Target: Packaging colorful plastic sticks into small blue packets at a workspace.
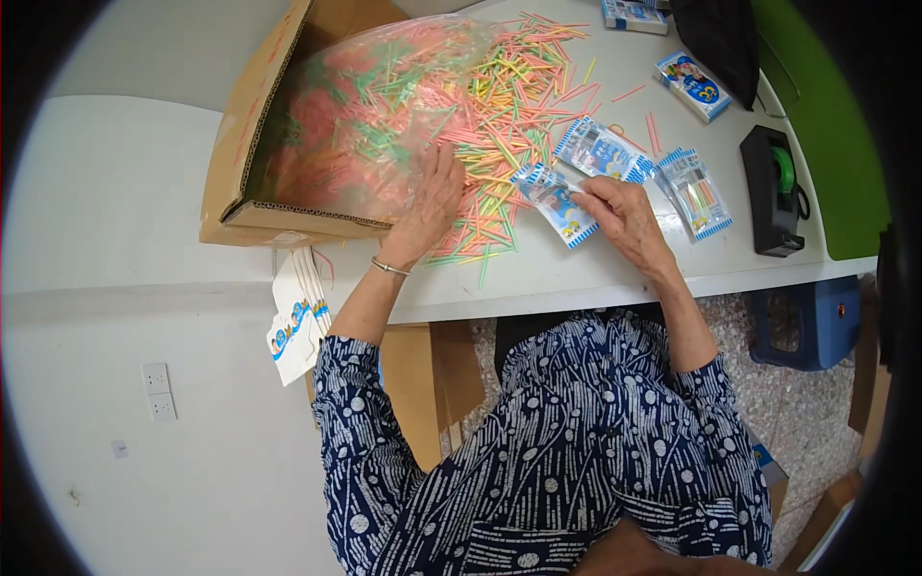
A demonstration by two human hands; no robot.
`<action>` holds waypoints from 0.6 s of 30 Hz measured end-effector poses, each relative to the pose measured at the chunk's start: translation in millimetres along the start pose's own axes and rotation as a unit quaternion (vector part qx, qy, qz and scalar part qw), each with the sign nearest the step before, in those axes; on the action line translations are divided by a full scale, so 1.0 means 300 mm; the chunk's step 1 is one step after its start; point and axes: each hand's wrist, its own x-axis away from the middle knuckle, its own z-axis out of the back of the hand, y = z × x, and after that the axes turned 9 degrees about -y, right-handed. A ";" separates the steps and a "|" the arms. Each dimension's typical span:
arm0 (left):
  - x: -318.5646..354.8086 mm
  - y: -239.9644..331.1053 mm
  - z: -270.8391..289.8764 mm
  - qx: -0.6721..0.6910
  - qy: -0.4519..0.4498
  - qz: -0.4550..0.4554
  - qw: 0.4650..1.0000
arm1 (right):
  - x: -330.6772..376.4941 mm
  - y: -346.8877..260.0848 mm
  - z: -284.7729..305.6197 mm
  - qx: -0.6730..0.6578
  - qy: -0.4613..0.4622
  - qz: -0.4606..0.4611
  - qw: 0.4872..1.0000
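Observation:
My right hand (629, 223) pinches the edge of a small clear packet (560, 204) with blue-and-white print, between thumb and fingers. At the edge of a big clear plastic bag (365, 120), my left hand (434, 202) lies with its fingers stretched out, touching the bag and the sticks beside it. The bag is full of thin pink, green and yellow sticks and spills out of an open cardboard box (235, 144). Loose sticks (504, 125) are heaped on the table between my hands. Near my right hand lie another packet (603, 149) and a packet holding some sticks (696, 195).
A black tape dispenser (771, 192) with green tape stands at the right. Behind it are a printed blue-and-white carton (691, 84) and a black bag (720, 43). Folded white printed cartons (298, 322) hang at the table's left edge. A blue stool (805, 322) stands below.

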 end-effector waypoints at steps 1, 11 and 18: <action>0.004 -0.008 -0.004 0.018 0.002 0.007 1.000 | 0.000 0.003 0.000 0.000 0.001 0.001 1.000; -0.062 -0.016 0.102 0.288 0.039 0.102 0.952 | -0.043 0.031 -0.026 -0.199 0.050 -0.070 0.976; -0.206 0.056 0.147 0.748 0.140 0.126 0.637 | -0.171 -0.006 -0.156 -0.571 0.119 -0.035 0.811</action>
